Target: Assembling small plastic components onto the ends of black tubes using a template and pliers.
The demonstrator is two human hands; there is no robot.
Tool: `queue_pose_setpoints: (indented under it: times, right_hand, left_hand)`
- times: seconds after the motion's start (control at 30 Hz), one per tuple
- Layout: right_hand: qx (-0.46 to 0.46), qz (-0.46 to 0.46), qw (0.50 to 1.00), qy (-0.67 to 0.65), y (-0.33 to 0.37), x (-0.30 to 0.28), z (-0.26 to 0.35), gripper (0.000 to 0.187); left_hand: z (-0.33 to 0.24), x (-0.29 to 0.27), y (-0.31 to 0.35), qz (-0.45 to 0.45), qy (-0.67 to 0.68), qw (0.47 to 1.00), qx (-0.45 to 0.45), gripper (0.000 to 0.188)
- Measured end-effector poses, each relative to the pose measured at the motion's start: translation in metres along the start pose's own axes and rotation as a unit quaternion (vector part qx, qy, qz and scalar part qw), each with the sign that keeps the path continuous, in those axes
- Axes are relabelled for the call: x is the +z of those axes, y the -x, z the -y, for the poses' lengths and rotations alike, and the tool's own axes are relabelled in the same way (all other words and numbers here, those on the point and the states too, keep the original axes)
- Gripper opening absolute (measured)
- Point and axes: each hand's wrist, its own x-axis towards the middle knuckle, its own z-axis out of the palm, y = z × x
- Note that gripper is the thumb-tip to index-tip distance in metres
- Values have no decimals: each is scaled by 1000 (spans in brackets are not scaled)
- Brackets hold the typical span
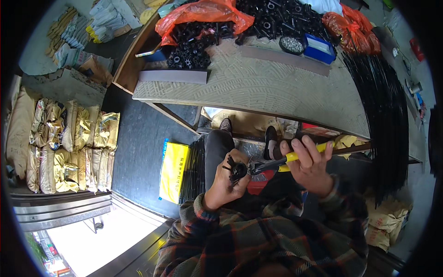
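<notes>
My left hand [222, 190] is closed around a black plastic part [237, 171] with several thin prongs sticking out at its upper left. In my right hand [311, 167] are pliers [273, 165] with yellow and black handles. Their metal jaws reach left to the side of the black part, close by my left fingers. Whether the jaws grip anything there I cannot tell. Both hands are above my lap, in front of the table [258, 90]. A red object [257, 185] shows partly below the pliers.
Black plastic parts [189, 54] lie heaped on the table by an orange bag [207, 16]. A round dish [291, 45] of small pieces stands beside a blue box [319, 49]. Long black rods [385, 115] hang over the right end. Left are a yellow sack [174, 171] and stacked packages [69, 147].
</notes>
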Motion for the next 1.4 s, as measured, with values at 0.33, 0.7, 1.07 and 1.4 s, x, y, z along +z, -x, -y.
queue_pose_setpoints:
  times: [0.33,0.7,1.07,1.4]
  right_hand:
    - [-6,150,927,-345,-9,-33,-30,22]
    - [125,515,88,-844,12,-35,-44,62]
    - [87,571,214,-788,6,-30,-43,51]
    - [7,319,756,-571,-7,-65,-41,63]
  left_hand:
    - [-9,-1,3,54,-29,998,35,39]
    - [-13,-14,7,274,106,956,-14,53]
    - [-14,-24,14,269,123,955,-36,62]
    - [-14,-24,15,178,86,975,-97,57]
